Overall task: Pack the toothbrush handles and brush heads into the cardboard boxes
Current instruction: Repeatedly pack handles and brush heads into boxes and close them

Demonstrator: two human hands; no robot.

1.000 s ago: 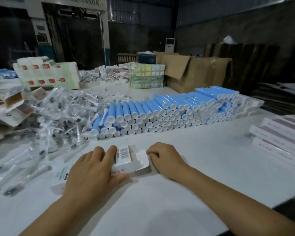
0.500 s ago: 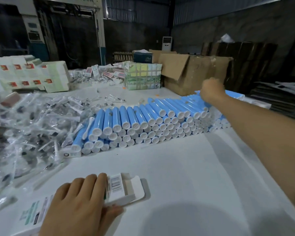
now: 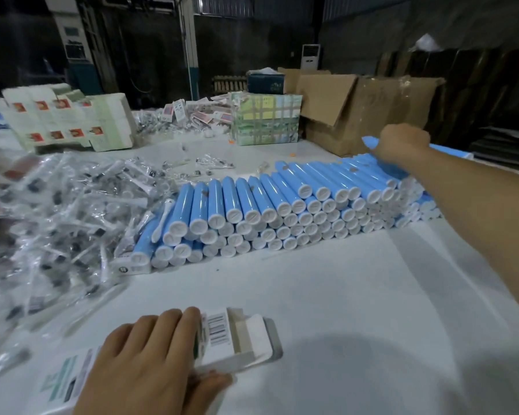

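The left hand (image 3: 153,363) lies at the lower left of the frame, fingers curled over the top and thumb under the near side of a small white cardboard box with a barcode label (image 3: 237,339). The box's end flap stands open toward the right of the frame; its long axis runs roughly left to right.

The right hand (image 3: 402,145) is at the upper right, closed around one blue cylindrical plastic toothbrush handle (image 3: 370,142), raised just above the far right end of the stacked blue handles with white end caps (image 3: 282,211). Only the handle's tip shows past the fist.

The open box end lies toward the lower left from the gripped handle, well apart. Judgement: the handle must travel down-frame and be turned to align with the box axis before insertion; the right hand does this, the left steadies the box.

Clear-bagged brush heads (image 3: 57,220) are heaped at the left, nearer the left hand.
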